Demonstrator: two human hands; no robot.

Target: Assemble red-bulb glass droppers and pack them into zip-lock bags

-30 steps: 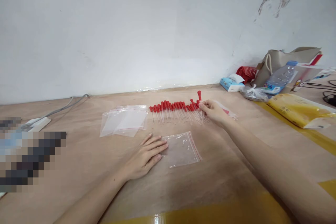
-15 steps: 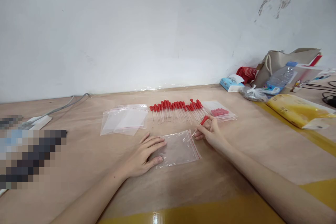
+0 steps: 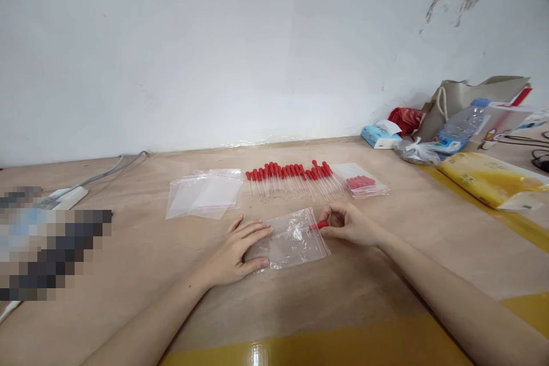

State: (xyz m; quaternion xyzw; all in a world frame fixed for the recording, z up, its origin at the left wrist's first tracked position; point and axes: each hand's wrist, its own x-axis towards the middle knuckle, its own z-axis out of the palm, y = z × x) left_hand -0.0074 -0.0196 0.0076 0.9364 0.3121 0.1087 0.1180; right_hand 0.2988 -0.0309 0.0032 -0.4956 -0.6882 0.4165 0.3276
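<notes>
Red rubber caps the dropper (image 3: 319, 225) that my right hand (image 3: 351, 227) pinches between thumb and fingertips, its glass end poking into the mouth of the clear zip bag (image 3: 291, 240). My left hand (image 3: 235, 251) lies flat with fingers spread, pressing the bag's left edge onto the table (image 3: 364, 286). Behind the bag lies a row of droppers (image 3: 291, 178), with empty bags (image 3: 206, 194) to its left.

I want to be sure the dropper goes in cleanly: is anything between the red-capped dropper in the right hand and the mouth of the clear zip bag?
Nothing visible is. The right hand holds the dropper right at the zip bag mouth on its right edge, while the left hand presses the bag's other end flat on the table.
</notes>
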